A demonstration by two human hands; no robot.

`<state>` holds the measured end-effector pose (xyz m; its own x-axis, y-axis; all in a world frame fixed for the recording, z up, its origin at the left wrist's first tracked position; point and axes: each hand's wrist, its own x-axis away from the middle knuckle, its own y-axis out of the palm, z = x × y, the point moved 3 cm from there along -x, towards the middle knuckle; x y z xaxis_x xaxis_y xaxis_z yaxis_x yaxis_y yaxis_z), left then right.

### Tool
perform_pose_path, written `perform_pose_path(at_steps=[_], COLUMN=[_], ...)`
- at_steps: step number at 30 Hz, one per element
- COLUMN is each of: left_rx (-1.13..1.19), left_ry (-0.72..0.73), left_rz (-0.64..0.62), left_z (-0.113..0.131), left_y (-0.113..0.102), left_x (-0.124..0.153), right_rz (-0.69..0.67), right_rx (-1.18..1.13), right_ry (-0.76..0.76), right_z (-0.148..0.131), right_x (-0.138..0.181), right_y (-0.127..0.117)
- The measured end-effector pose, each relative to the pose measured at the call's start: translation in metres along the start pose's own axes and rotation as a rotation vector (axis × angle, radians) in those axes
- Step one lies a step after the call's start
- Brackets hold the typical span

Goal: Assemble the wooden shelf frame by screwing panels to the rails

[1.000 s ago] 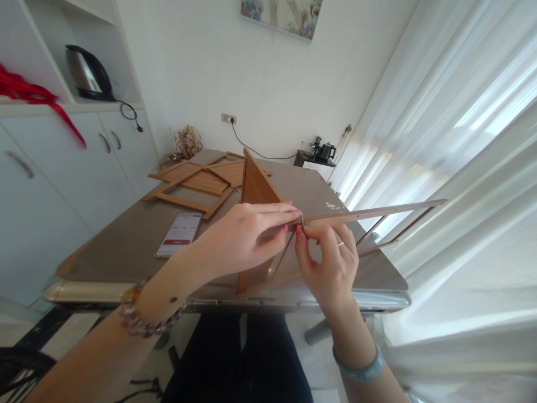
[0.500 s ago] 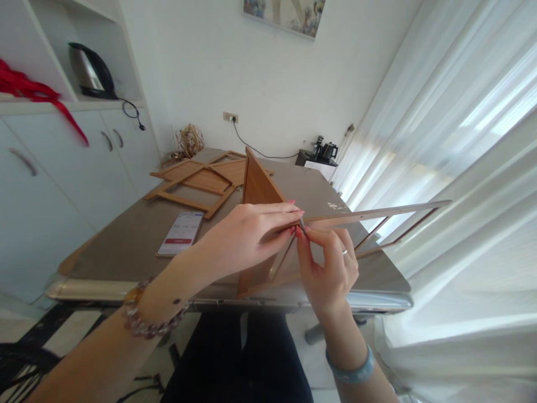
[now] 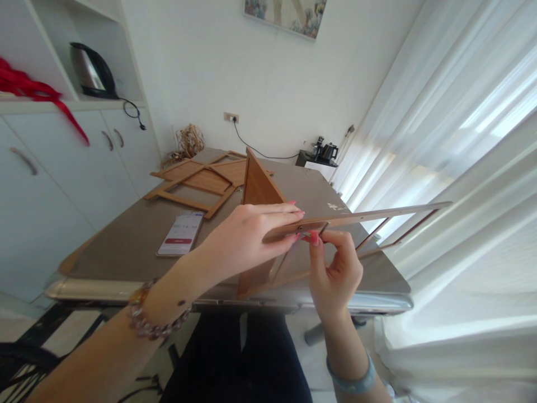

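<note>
A wooden frame with a long top rail stands upright near the table's front edge, joined to a brown wooden panel. My left hand is closed on the near end of the rail, fingers over the top and thumb beneath. Just to its right, my right hand pinches a small metal hex key against the underside of the rail. The key is mostly hidden by my fingers.
More wooden frame pieces lie flat at the back of the brown table. A phone with a lit screen lies left of my hands. White cabinets with a kettle stand at left, curtains at right.
My right hand has shifted a little to the right and turned, so the hex key now lies under the rail instead of sticking up beside it. The left hand kept its grip.
</note>
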<state>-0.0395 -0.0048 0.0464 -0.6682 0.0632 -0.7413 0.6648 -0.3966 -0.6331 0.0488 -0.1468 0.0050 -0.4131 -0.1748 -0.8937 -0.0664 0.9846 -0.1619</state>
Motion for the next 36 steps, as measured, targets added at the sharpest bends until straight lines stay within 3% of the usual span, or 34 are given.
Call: perform_pose_path(at_steps=[6,11,15,20,23,29,36], left_rx=[0.003,0.009,0.018,0.029,0.033,0.05,0.046], left_ry=[0.007,0.0,-0.019,-0.028,-0.035,-0.098,-0.123], left_rz=[0.021,0.014,-0.007,0.009,0.022,0.016,0.028], left_z=[0.0,0.001,0.0,0.0,0.002,0.002,0.001], left_y=[0.0,-0.001,0.0,0.0,0.0,0.002,0.003], left_x=[0.0,-0.001,-0.001,-0.003,-0.002,0.0,0.002], right_rz=[0.014,-0.015,-0.015,-0.039,-0.051,-0.17,-0.1], right_rx=[0.108,0.083,-0.009,-0.118,-0.167,-0.22,-0.198], right_ry=[-0.094,-0.065,0.111,0.443,0.512,0.414,0.286], right_z=[0.001,0.007,0.021,0.041,0.043,0.029,0.015], right_x=[-0.002,0.006,0.03,0.062,0.067,0.048,0.031], right_y=[-0.008,-0.014,-0.023,-0.035,-0.041,-0.043,-0.036])
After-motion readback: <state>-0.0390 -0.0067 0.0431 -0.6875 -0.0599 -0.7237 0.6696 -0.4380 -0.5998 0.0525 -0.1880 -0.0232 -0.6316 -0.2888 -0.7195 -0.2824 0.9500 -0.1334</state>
